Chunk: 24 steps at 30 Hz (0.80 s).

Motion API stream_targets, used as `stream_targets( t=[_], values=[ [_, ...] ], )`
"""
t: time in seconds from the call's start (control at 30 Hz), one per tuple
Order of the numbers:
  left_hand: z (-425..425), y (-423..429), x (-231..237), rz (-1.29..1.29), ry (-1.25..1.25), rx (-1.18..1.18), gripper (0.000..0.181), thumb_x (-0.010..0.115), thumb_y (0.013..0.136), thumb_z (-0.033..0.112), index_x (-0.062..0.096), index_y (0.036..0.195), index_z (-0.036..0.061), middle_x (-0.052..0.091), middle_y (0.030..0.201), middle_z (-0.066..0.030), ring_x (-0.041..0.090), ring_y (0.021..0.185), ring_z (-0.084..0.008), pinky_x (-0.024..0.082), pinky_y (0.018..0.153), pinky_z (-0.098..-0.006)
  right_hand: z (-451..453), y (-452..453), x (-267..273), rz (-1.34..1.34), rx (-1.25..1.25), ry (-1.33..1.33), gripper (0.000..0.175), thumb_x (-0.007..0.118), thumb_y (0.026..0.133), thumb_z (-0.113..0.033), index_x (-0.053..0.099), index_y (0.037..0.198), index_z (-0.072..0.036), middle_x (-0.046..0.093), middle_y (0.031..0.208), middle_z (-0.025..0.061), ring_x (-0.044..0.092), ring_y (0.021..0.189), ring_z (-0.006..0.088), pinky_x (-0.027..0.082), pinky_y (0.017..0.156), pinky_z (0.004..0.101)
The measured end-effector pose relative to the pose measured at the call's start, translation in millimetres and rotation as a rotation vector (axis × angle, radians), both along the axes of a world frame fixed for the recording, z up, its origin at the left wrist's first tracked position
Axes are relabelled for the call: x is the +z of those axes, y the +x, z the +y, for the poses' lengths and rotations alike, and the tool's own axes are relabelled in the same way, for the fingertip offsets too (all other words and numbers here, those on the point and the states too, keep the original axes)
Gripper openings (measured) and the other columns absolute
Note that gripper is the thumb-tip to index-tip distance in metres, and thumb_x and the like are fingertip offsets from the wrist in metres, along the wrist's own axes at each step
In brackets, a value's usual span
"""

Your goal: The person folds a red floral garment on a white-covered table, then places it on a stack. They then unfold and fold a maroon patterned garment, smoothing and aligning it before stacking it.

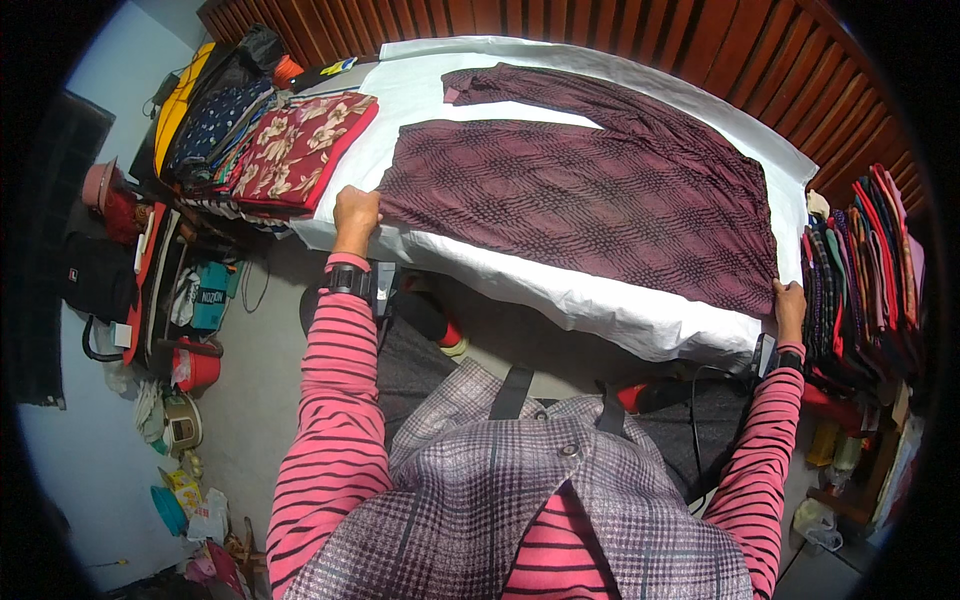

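Observation:
A maroon garment with a black wavy pattern [577, 195] lies spread flat on a white cloth [540, 296]. One long sleeve is laid along its far side, with the cuff towards the left. My left hand [355, 212] grips the garment's near-left corner, fingers curled closed on the fabric. At the near-right corner, my right hand [789, 306] pinches the garment's edge between thumb and fingers. The fabric between both hands lies mostly smooth.
To the left sits a stack of folded clothes [304, 150], a red floral one on top. More folded clothes [859, 262] stand in rows at the right. A slatted wooden headboard [600, 30] borders the far side. A red bucket [198, 366] and a rice cooker [182, 422] are on the floor at left.

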<state>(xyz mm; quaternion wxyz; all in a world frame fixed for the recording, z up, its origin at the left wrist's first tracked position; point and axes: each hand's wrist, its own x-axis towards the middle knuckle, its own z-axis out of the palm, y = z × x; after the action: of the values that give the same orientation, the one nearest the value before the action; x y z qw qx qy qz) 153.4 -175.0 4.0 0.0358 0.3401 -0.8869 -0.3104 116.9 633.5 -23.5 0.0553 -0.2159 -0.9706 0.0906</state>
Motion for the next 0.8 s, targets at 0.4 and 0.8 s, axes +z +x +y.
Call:
stream_targets(
  t=[0.4, 0.8],
  values=[
    [6, 11, 0, -0.058, -0.231, -0.051, 0.046, 0.084, 0.074, 0.034, 0.071, 0.092, -0.0063, 0.073, 0.091, -0.0250, 0.071, 0.091, -0.0407, 0.054, 0.083, -0.0463, -11, 4, 14, -0.063, -0.048, 0.047, 0.052, 0.063, 0.096, -0.043, 0.065, 0.105, 0.008, 0.067, 0.109, 0.0316, 0.063, 0.105, 0.0491, 0.049, 0.086, 0.0534],
    [6, 11, 5, -0.203, -0.113, -0.062, 0.027, 0.077, 0.079, 0.017, 0.070, 0.085, -0.0075, 0.070, 0.071, -0.0226, 0.071, 0.062, -0.0280, 0.055, 0.065, -0.0405, 9, 0, 0, -0.052, -0.005, 0.062, 0.053, 0.063, 0.095, -0.045, 0.066, 0.102, 0.008, 0.067, 0.106, 0.0336, 0.063, 0.104, 0.0490, 0.049, 0.088, 0.0524]
  ],
)
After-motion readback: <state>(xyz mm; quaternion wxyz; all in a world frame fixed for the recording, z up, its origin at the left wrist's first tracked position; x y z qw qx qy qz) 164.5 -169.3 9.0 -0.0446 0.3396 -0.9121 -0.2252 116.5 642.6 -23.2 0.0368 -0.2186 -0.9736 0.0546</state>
